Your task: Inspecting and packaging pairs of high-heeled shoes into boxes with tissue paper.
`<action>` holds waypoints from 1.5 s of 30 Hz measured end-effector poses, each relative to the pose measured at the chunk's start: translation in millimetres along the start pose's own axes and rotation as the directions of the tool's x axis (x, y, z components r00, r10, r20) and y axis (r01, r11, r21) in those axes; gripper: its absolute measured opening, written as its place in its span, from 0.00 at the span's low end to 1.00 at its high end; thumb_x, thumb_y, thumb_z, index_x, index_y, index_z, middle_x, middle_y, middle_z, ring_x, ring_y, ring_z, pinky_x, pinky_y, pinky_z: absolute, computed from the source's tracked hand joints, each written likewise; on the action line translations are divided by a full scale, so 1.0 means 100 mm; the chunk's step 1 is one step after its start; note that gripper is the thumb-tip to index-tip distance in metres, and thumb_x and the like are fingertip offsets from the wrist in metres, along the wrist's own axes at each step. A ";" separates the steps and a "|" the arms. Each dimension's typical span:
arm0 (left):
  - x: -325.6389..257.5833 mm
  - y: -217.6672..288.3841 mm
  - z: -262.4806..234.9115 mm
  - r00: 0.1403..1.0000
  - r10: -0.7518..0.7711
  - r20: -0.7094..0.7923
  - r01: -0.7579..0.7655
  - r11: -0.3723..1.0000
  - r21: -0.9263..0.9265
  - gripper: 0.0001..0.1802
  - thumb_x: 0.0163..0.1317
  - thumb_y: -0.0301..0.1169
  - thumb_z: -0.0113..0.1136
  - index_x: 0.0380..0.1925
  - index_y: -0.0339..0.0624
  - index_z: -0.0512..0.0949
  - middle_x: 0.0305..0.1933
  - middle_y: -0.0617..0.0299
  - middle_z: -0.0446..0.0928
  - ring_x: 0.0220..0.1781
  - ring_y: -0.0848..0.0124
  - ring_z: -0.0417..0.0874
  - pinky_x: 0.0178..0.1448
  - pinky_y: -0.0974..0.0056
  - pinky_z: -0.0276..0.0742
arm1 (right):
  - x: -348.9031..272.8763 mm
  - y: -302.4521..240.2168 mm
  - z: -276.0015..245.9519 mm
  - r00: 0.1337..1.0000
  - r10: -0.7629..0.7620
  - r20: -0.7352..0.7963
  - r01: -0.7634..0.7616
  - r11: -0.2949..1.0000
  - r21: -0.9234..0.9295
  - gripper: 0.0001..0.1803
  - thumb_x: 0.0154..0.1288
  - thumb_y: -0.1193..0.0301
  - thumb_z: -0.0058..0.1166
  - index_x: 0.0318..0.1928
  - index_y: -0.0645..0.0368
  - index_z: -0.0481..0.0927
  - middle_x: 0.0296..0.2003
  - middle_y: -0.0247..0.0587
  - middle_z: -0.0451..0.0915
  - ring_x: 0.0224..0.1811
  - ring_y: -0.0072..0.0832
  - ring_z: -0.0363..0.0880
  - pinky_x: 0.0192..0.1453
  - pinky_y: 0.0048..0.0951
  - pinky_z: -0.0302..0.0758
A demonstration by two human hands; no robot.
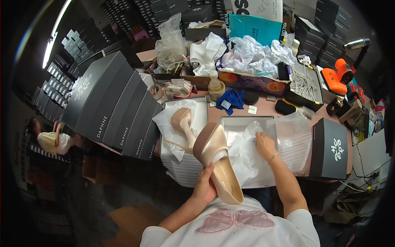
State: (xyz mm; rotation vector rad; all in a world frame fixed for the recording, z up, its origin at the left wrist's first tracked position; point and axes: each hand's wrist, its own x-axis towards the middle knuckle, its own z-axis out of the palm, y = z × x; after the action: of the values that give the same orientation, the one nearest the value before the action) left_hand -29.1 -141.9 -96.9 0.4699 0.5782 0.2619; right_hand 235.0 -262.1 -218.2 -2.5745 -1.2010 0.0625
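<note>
My left hand (205,187) is closed around a champagne satin platform pump (217,154), held up in front of my chest with its toe pointing away. The matching pump (184,125) lies on white tissue paper (166,123) to the left, its thin heel toward me. My right hand (266,146) is over an open shoebox (263,181), its fingers curled on the edge of crumpled tissue paper (247,152) in it. Just right of that hand lies a translucent ribbed plastic sheet (294,138).
Dark grey shoeboxes (119,107) are stacked at the left, and another shoebox (329,150) stands at the right. Behind are a blue cloth (230,101), a pump bottle (214,84), a brush (303,113) and a box of white sticks (304,84). Another person (55,140) is far left.
</note>
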 end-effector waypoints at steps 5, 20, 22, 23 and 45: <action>0.09 0.10 0.02 0.997 -0.050 0.060 0.058 0.988 -0.142 0.43 0.66 0.62 0.42 0.65 0.35 0.60 0.62 0.43 0.68 0.63 0.48 0.71 0.65 0.44 0.68 | -0.19 -0.49 -1.10 0.990 -0.020 -0.138 0.099 0.798 0.594 0.10 0.52 0.78 0.59 0.35 0.62 0.73 0.35 0.47 0.77 0.35 0.41 0.80 0.39 0.34 0.78; -0.06 0.00 0.14 0.982 -0.106 0.159 0.112 0.993 -0.023 0.35 0.68 0.54 0.50 0.66 0.43 0.58 0.62 0.57 0.67 0.64 0.66 0.69 0.68 0.58 0.66 | -0.45 -1.37 -1.15 0.819 -0.394 -0.417 0.518 0.821 0.241 0.22 0.39 0.72 0.70 0.38 0.56 0.76 0.37 0.41 0.73 0.39 0.38 0.73 0.42 0.35 0.71; -0.08 -0.04 0.09 0.971 -0.129 0.202 0.131 0.991 0.004 0.34 0.68 0.51 0.53 0.65 0.44 0.58 0.60 0.58 0.69 0.62 0.67 0.72 0.65 0.58 0.69 | -0.41 -1.36 -1.22 0.917 -0.232 -0.326 0.382 0.746 0.545 0.37 0.43 0.76 0.70 0.58 0.59 0.71 0.47 0.45 0.75 0.49 0.37 0.76 0.54 0.36 0.73; -0.08 -0.13 0.08 0.969 -0.137 0.207 0.124 0.989 0.075 0.33 0.67 0.48 0.54 0.64 0.44 0.58 0.58 0.58 0.69 0.61 0.67 0.73 0.63 0.58 0.71 | -0.37 -1.35 -1.18 0.951 -0.202 -0.234 0.308 0.590 0.746 0.41 0.44 0.77 0.69 0.62 0.59 0.67 0.50 0.47 0.75 0.52 0.37 0.76 0.58 0.36 0.73; 0.40 0.45 -0.37 0.763 -0.108 0.638 0.541 0.648 -0.537 0.51 0.59 0.57 0.58 0.72 0.43 0.47 0.39 0.52 0.71 0.28 0.70 0.77 0.29 0.67 0.78 | -0.86 -1.70 -0.99 0.883 -0.463 0.074 0.185 0.490 0.852 0.31 0.55 0.64 0.67 0.58 0.58 0.73 0.41 0.45 0.78 0.44 0.38 0.79 0.48 0.33 0.76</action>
State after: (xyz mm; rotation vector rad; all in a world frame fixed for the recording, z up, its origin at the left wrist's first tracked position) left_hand -23.0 -75.3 -120.1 -0.3328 -0.0572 -0.0490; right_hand 69.4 -249.0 -82.4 -1.4803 -1.3083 0.7738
